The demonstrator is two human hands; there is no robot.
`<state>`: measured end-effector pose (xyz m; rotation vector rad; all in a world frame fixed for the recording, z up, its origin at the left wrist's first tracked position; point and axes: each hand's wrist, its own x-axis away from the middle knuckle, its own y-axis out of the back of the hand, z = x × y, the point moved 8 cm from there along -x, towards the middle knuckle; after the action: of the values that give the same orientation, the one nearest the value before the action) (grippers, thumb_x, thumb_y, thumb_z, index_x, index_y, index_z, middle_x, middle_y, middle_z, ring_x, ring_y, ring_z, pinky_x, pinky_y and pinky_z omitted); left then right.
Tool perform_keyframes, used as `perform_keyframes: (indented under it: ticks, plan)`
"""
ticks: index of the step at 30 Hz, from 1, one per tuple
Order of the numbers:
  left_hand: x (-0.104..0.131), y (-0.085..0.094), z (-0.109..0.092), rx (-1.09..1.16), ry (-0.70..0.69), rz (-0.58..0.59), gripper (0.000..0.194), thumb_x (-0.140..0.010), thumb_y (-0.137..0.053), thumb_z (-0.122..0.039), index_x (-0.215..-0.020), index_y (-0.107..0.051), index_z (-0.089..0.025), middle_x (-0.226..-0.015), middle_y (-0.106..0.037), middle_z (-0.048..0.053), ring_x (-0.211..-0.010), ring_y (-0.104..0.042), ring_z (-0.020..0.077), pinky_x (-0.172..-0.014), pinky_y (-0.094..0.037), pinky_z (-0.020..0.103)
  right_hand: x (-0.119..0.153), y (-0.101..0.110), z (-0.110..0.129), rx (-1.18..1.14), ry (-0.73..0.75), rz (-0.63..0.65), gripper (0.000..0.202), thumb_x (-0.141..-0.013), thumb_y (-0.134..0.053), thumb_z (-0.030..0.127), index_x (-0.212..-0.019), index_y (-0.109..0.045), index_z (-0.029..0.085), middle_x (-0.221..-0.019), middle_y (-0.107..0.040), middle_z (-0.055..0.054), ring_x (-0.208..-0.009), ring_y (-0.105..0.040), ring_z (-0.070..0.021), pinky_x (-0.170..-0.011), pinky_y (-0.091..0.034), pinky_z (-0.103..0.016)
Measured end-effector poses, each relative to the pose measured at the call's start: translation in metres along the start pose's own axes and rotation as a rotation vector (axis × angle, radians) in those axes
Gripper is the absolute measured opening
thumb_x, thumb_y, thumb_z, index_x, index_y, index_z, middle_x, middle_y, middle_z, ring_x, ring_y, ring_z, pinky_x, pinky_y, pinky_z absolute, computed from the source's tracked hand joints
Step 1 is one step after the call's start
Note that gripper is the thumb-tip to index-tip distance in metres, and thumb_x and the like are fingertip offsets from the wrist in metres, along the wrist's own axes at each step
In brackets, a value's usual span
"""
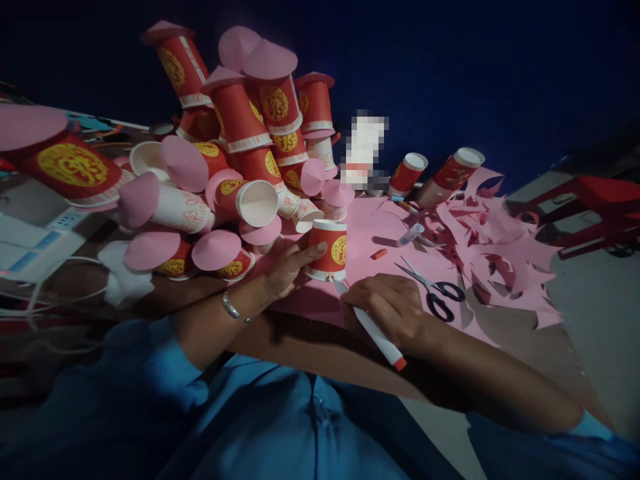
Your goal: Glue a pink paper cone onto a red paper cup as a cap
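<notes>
Paper in pink is spread over a brown table, which is backed by a dark blue wall. Curling pink scraps are heaped at the right, with scissors laid open beside them. Red and white cups with pink cones are piled at the left and centre, and a red stool is seen at the far right. The left forearm is angled inward, and a red cup is gripped upright at the table's middle by the left hand, thumb pressed to its side. The fingers of the right hand are curled tight around a white marker, its tip pointed at the cup's lower band; whether contact is made cannot be told.
</notes>
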<state>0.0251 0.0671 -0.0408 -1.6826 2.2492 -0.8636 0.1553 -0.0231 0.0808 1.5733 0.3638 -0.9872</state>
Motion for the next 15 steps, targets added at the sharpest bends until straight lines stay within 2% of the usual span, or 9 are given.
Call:
perform_keyframes:
  ticks: [2,6,12,15]
  plan:
    - [0.000,-0.005,-0.004,-0.018,-0.026,0.000,0.053,-0.065,-0.096,-0.058,-0.090,-0.075,-0.016,-0.060,-0.061,-0.004,-0.050,-0.048,0.0083,-0.048,-0.039,0.022,0.000,0.001,0.000,0.009,-0.001,-0.008,0.013,-0.091,-0.064,0.005,-0.090,-0.061,0.018,-0.064,-0.063,0.003,-0.053,-0.053,-0.0104,-0.050,-0.044,-0.025]
    - [0.000,-0.012,-0.010,-0.016,-0.070,0.022,0.053,-0.069,-0.091,-0.064,-0.081,-0.069,-0.018,-0.052,-0.055,-0.006,-0.043,-0.042,0.0074,-0.043,-0.037,0.022,0.001,0.000,0.000,0.016,-0.006,0.002,0.014,-0.092,-0.064,0.006,-0.094,-0.060,0.019,-0.065,-0.064,0.003,-0.054,-0.054,-0.0104,-0.052,-0.045,-0.025]
    - [0.000,-0.010,-0.011,-0.065,-0.075,0.008,0.053,-0.072,-0.088,-0.067,-0.080,-0.068,-0.019,-0.048,-0.050,-0.006,-0.050,-0.053,0.0128,-0.052,-0.045,0.026,0.002,0.001,-0.002,0.008,-0.013,-0.018,0.012,-0.094,-0.064,0.008,-0.096,-0.060,0.019,-0.069,-0.066,0.003,-0.055,-0.055,-0.0098,-0.052,-0.046,-0.024]
    - [0.001,-0.010,-0.011,-0.061,-0.075,0.015,0.051,-0.073,-0.088,-0.066,-0.077,-0.067,-0.019,-0.052,-0.053,-0.004,-0.050,-0.052,0.0125,-0.051,-0.043,0.027,-0.001,0.002,-0.002,0.012,-0.015,0.001,0.012,-0.095,-0.063,0.008,-0.093,-0.061,0.020,-0.069,-0.066,0.003,-0.056,-0.057,-0.0100,-0.052,-0.047,-0.024]
